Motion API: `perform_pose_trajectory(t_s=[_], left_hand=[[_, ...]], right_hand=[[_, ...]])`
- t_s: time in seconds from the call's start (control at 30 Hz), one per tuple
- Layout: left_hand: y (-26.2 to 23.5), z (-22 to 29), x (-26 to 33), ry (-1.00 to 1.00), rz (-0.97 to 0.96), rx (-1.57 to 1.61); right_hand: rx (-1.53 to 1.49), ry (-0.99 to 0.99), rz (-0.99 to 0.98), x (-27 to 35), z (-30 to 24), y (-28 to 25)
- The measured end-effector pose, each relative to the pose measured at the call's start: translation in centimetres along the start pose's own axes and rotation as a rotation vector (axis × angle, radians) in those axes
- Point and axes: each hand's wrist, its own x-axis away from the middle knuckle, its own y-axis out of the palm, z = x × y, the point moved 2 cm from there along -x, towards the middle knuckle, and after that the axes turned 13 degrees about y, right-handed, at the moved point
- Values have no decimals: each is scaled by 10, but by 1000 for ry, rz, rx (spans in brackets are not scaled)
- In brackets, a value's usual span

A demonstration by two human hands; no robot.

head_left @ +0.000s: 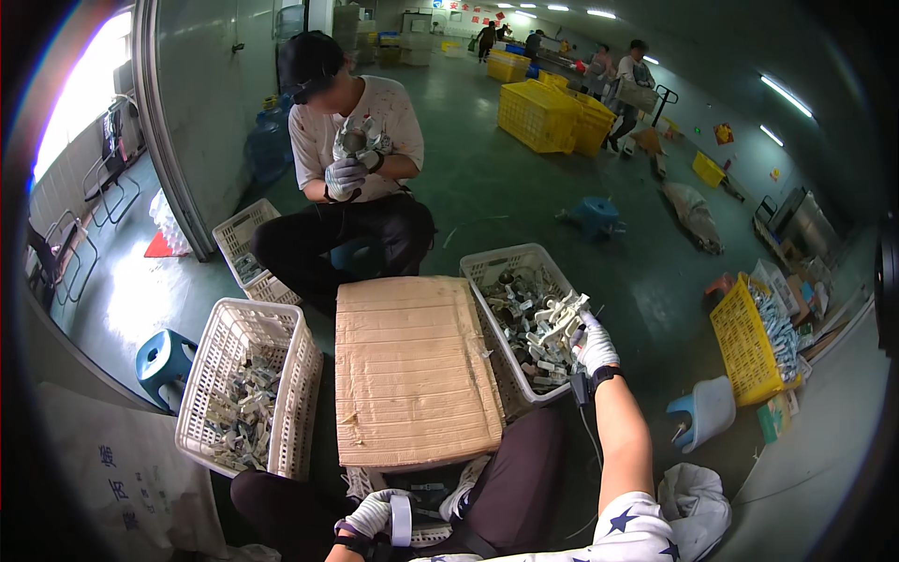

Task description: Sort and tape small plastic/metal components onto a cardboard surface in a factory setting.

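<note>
My right hand, in a white glove, is at the right rim of the right-hand white basket. Its fingers are bent around pale plastic or metal pieces on top of the heap; what exactly they grip is too small to tell. Low in front of me my gloved left hand is closed on a white ring-like band, seen nearly edge-on. A brown cardboard sheet lies between my knees and the person opposite. Under its near edge a basket with dark contents partly shows.
To the left stands a white basket of small metal parts, beside a blue stool. A gloved person sits opposite, holding a roundish part. On the right are a light-blue stool and a yellow crate.
</note>
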Motion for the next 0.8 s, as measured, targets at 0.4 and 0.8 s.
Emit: perform_pose_trajectory(t_s=[0.4, 0.8], left_hand=[[7, 4, -10, -27, 29, -36], [-12, -15, -18, -48, 48, 27]], right_hand=[[412, 338, 195, -40, 77, -113], [936, 30, 452, -13, 83, -134]])
